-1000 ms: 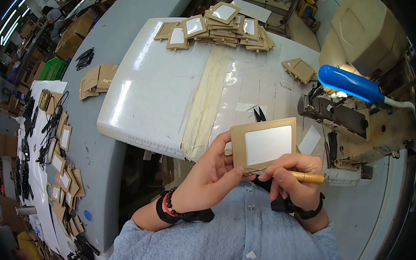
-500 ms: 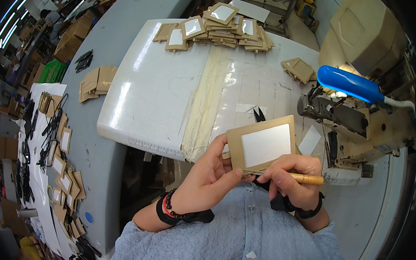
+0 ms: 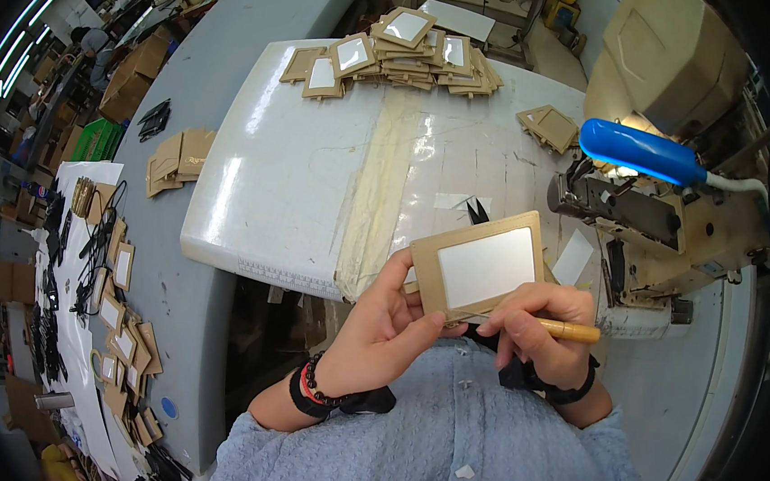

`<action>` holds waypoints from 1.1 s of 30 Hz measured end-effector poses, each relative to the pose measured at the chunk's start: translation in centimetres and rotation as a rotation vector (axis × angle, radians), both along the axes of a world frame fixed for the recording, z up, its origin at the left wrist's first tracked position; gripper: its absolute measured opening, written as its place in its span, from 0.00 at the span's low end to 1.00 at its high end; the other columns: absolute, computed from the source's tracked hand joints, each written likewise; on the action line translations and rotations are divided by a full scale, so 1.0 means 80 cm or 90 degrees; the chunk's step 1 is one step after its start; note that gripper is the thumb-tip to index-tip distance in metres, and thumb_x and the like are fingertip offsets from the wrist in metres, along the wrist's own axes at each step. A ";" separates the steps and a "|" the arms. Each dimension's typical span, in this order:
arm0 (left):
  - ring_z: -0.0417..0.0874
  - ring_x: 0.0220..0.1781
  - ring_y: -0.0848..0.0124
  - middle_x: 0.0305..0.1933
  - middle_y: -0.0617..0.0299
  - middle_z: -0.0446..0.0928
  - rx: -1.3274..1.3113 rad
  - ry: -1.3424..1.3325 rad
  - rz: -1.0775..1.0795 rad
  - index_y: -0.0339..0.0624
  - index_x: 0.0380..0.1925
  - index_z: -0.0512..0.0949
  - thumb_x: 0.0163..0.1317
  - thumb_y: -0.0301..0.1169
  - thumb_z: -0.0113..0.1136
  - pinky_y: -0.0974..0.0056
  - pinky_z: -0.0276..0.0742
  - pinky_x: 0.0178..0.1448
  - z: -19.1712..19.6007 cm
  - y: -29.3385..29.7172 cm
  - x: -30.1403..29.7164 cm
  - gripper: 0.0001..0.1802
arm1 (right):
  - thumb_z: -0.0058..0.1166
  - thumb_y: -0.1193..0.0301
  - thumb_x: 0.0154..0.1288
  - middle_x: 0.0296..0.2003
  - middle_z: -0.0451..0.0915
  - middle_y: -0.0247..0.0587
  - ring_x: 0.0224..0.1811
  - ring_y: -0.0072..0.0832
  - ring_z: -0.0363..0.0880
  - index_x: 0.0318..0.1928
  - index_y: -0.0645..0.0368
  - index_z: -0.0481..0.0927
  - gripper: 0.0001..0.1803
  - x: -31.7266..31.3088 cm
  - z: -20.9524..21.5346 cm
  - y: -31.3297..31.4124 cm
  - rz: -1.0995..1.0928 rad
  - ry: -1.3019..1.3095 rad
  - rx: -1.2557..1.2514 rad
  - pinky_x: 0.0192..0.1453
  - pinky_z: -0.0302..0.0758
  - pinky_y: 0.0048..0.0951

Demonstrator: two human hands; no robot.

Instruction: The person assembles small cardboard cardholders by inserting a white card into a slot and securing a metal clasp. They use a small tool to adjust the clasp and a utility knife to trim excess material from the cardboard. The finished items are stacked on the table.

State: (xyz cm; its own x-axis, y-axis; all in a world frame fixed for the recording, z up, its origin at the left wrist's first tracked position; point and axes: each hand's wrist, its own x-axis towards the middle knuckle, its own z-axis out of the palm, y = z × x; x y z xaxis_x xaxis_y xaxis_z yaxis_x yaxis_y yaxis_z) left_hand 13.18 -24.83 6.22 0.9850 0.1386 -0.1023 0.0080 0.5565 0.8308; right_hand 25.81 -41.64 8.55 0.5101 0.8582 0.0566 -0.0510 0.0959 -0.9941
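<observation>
Pinches tan holder in left hand with half-curled fingers; grips yellow-handled tool in closely bent right hand.

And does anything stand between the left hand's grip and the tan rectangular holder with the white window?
Nothing visible: the left hand directly holds the holder by its left side. The right hand has a slim yellow-handled metal tool at the lower edge.
</observation>
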 end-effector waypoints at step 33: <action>0.70 0.62 0.65 0.61 0.48 0.63 0.020 -0.012 -0.011 0.36 0.67 0.45 0.66 0.18 0.43 0.61 0.72 0.61 -0.001 -0.001 -0.002 0.31 | 0.53 0.77 0.65 0.29 0.83 0.43 0.22 0.17 0.79 0.33 0.68 0.80 0.06 -0.005 -0.001 0.004 -0.019 -0.036 -0.025 0.25 0.75 0.17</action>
